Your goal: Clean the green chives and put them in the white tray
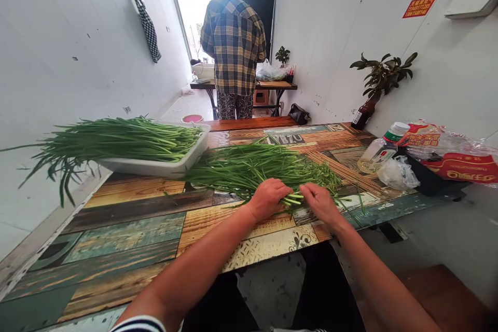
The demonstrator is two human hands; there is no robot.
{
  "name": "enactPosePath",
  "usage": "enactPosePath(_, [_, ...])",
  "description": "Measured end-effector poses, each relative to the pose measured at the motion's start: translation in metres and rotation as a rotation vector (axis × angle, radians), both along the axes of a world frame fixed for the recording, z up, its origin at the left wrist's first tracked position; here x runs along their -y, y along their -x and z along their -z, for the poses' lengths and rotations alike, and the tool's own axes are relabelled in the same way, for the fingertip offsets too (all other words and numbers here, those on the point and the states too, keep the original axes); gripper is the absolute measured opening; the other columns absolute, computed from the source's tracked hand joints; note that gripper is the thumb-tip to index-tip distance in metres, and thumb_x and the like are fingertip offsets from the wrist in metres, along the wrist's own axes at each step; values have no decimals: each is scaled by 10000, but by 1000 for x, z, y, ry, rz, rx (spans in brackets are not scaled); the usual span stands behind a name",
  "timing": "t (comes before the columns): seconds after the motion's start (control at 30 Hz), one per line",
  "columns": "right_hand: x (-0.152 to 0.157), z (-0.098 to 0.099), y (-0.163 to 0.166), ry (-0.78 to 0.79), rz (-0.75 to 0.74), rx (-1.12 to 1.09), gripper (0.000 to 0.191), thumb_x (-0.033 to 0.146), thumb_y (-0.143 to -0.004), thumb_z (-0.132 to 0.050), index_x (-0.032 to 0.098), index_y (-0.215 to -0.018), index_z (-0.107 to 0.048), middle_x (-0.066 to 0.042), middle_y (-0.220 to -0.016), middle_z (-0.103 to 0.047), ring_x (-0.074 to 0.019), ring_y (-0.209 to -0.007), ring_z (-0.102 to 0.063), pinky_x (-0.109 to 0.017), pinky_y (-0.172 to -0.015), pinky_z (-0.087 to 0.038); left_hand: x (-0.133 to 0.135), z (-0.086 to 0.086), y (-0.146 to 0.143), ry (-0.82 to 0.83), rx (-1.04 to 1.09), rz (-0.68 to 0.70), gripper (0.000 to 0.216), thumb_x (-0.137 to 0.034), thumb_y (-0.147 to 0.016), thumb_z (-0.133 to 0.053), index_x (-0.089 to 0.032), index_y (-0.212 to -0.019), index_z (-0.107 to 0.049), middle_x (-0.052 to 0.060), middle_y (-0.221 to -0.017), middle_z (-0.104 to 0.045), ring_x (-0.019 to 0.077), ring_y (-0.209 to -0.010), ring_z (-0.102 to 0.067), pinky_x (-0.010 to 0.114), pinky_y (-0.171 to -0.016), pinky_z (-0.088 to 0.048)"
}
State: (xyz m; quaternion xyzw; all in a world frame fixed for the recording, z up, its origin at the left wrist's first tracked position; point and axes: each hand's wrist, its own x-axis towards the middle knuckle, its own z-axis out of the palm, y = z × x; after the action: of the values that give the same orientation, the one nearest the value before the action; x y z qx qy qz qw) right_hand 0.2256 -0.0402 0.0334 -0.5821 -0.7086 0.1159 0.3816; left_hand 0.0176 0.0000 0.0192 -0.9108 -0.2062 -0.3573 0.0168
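Observation:
My left hand is closed around a small bunch of garlic chives, whose pale cut ends point right. Just beyond those ends, my right hand has its fingers curled into a pinch; whatever is between them is hidden. Behind both hands a loose heap of chives lies spread on the table, with a tangle of thin trimmings at its right side. To the left, a white tray is piled with more long chives, their leaf tips hanging over its edge.
Thin wooden sticks lie right of the heap on the patterned table. A clear bottle, a crumpled plastic bag and red packaging crowd the right end. Farther back stands a brown bottle with a plant; a person faces away.

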Motion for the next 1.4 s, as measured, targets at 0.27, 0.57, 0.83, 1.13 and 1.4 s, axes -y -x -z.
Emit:
enactPosePath(0.27, [-60, -18, -46, -154, -62, 437, 148, 246, -831, -560, 194, -837, -699, -74, -812, -629, -209, -794, -558, -345, -729, -437, -1, 0, 0, 1, 78, -57, 218, -146, -838, -446, -143, -956, -629, 58, -777, -642, 179, -730, -535, 308, -694, -431])
enactPosePath(0.57, [-26, -31, -27, -263, -91, 417, 223, 273, -924, -456, 189, -904, -662, -70, -868, -651, -192, -796, -600, -303, -711, -448, 0, -4, 0, -49, 197, -56, 302, -76, -792, -434, -148, -1014, -625, 79, -888, -635, 188, -794, -524, 319, -727, -469])
enactPosePath(0.83, [1, -36, -4, -310, -150, 252, 181, 256, -909, -480, 197, -810, -620, -52, -779, -642, -172, -712, -593, -276, -634, -451, -1, 1, 0, -72, 271, -6, 448, -71, -752, -437, -145, -1177, -556, 97, -1086, -643, 219, -1006, -532, 397, -898, -447])
enactPosePath(1.13, [12, -19, 12, -228, -294, 471, 172, 177, -901, -405, 173, -874, -575, -64, -806, -592, -164, -708, -555, -272, -631, -436, 1, 2, -1, -4, 2, -54, 259, -302, -909, -432, -149, -933, -641, 65, -743, -636, 180, -720, -541, 320, -684, -397])
enactPosePath(1.4, [-10, -35, -31, -211, -125, 472, 227, 247, -919, -413, 186, -900, -630, -88, -858, -634, -201, -802, -588, -309, -718, -451, 0, 2, 0, 77, 88, -57, 210, -191, -822, -461, -142, -930, -633, 64, -749, -648, 188, -724, -537, 323, -677, -376])
